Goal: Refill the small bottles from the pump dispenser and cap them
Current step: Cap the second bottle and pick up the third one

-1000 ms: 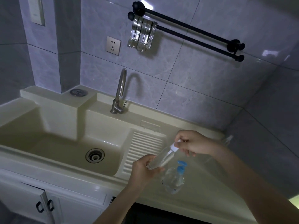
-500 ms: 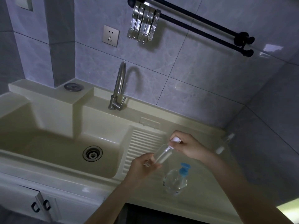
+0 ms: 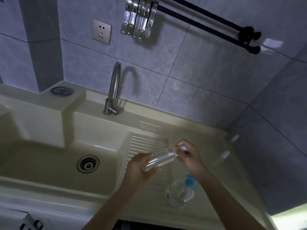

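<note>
Landmark: the ribbed washboard slope [image 3: 146,146] of the cream laundry sink [image 3: 41,138] is serving as reference.
Small bottle: a clear small bottle [image 3: 159,159] is lying tilted in the air just over the washboard's right edge, neck pointing up-right.
Left hand: the left hand [image 3: 138,168] is gripping the bottle's base end, fingers curling around it.
Right hand: the right hand [image 3: 186,156] is pinching a white cap [image 3: 182,148] at the bottle's neck; whether cap and neck are touching is blurred.
Pump dispenser: a clear pump dispenser [image 3: 180,192] with blue top is standing right of the washboard, below the right wrist.
Hard to see: two more clear bottles [image 3: 222,157] with white caps are showing faintly further right, outlines nearly lost.
Cut off: the clips [image 3: 139,22] above are being cropped by the frame top.
</note>
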Action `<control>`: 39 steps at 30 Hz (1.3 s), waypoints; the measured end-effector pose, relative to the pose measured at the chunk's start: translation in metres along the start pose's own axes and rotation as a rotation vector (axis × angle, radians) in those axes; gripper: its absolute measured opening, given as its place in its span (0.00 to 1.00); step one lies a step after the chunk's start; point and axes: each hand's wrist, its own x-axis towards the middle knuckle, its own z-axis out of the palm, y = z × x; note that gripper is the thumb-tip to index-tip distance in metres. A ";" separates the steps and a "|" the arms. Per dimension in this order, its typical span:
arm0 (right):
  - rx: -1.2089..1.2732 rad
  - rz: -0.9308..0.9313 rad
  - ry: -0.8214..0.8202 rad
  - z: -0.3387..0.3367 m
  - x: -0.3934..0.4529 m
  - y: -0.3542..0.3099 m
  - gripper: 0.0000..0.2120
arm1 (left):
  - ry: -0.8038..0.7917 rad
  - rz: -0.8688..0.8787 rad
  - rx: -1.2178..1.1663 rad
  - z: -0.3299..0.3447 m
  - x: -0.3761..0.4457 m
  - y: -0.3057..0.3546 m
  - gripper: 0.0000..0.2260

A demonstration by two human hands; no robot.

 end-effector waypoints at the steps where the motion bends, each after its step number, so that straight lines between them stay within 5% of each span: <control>1: 0.020 0.010 0.020 0.001 -0.001 0.002 0.12 | 0.014 0.017 0.015 0.000 0.001 -0.001 0.20; 12: 0.307 0.126 0.130 0.008 -0.008 -0.007 0.13 | 0.222 0.395 0.237 0.001 0.015 -0.006 0.19; 18: -0.040 0.105 0.116 0.007 -0.011 -0.004 0.10 | 0.008 0.011 -0.023 0.014 0.007 -0.008 0.23; 22: -0.176 0.008 0.199 -0.015 -0.009 -0.030 0.13 | -0.084 0.048 0.048 0.021 -0.003 0.000 0.34; 26: -0.139 -0.178 0.431 -0.053 -0.014 -0.053 0.16 | -0.009 -0.014 -0.096 0.022 -0.004 0.023 0.18; 29: -0.276 -0.135 0.391 -0.061 -0.022 -0.027 0.13 | -0.015 -0.022 -0.146 0.033 -0.005 0.047 0.07; 39: -0.472 -0.004 0.246 -0.172 -0.057 0.086 0.20 | -0.090 -0.033 -0.140 0.137 -0.022 0.109 0.05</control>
